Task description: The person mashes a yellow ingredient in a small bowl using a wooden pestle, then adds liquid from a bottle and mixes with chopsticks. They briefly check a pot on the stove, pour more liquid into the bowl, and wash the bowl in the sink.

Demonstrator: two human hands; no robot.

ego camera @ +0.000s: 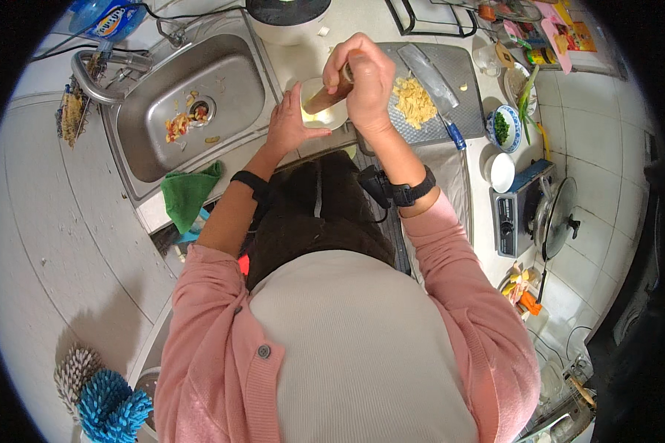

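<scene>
My left hand [287,124] wraps the near left side of a small white bowl [339,120], thumb along the near rim. In my right hand [367,83] is a thick brown wooden pestle [328,99], tilted, with its lower end down inside the bowl. Something pale yellow lies at the bowl's bottom, partly hidden by the pestle. Right of my right hand, a grey cutting board [465,72] bears a heap of thin pale-yellow slices [414,104]. Beside the heap lies a cleaver [429,75] with a blue handle, which points towards me.
A steel sink [233,72] with food scraps [180,126] is at the left; a green cloth [188,194] hangs over its front edge. At right stand a bowl of chopped greens [501,128], a white bowl [500,173] and a cooker [510,221] with a lidded pan [557,219].
</scene>
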